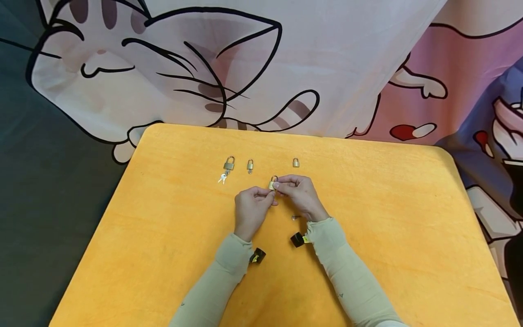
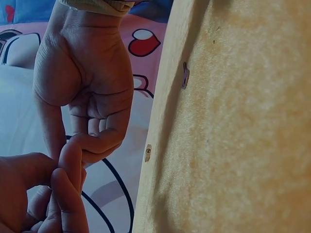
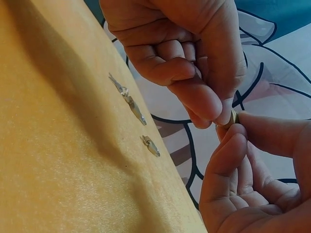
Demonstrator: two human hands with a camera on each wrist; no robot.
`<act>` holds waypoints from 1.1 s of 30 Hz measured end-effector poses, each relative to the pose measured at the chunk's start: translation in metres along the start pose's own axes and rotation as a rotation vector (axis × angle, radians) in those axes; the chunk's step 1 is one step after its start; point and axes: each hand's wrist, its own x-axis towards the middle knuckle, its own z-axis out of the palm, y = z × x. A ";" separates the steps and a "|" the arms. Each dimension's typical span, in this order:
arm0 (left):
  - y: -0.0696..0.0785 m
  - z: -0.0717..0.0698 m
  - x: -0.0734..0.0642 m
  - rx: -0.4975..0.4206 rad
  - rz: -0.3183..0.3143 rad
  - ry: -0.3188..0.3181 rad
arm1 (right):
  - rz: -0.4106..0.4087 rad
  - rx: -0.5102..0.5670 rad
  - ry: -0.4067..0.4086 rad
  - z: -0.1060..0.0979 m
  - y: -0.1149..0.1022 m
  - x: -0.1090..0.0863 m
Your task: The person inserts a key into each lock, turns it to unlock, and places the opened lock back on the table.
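My right hand [image 1: 300, 193] pinches a small brass padlock [image 1: 272, 183] by its body, shackle up, above the table. At the padlock's lower end, thumb and finger of my left hand [image 1: 251, 211] pinch something small that the fingertips hide. In the right wrist view a sliver of the brass padlock [image 3: 234, 117] shows between both hands' fingertips. Below the right hand a small loose key [image 1: 295, 218] lies on the table. Beyond the hands lie a larger padlock [image 1: 229, 166] with keys [image 1: 223, 177], a small padlock [image 1: 250, 165] with a key in it, and another small padlock [image 1: 296, 162].
The yellow table [image 1: 163, 254] has its far edge against a curtain [image 1: 347, 59] with cartoon prints. Black wrist cameras hang near the cuffs, one by the left sleeve [image 1: 216, 277] and one by the right sleeve [image 1: 347, 268].
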 end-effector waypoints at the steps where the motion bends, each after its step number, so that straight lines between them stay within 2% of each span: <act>1: 0.000 0.000 0.000 0.001 0.000 0.001 | 0.000 -0.004 0.000 0.000 0.000 0.000; 5: -0.001 -0.001 0.000 0.018 0.006 0.002 | -0.004 0.001 -0.003 0.001 0.000 -0.001; 14: -0.003 0.001 0.000 0.091 0.074 0.015 | -0.007 0.043 -0.019 0.001 0.002 0.000; 27: -0.005 0.002 0.000 0.103 0.055 0.022 | -0.001 0.015 -0.006 0.002 0.004 0.001; 33: -0.007 0.002 0.002 0.059 0.045 0.033 | -0.002 0.048 0.000 0.003 0.004 0.002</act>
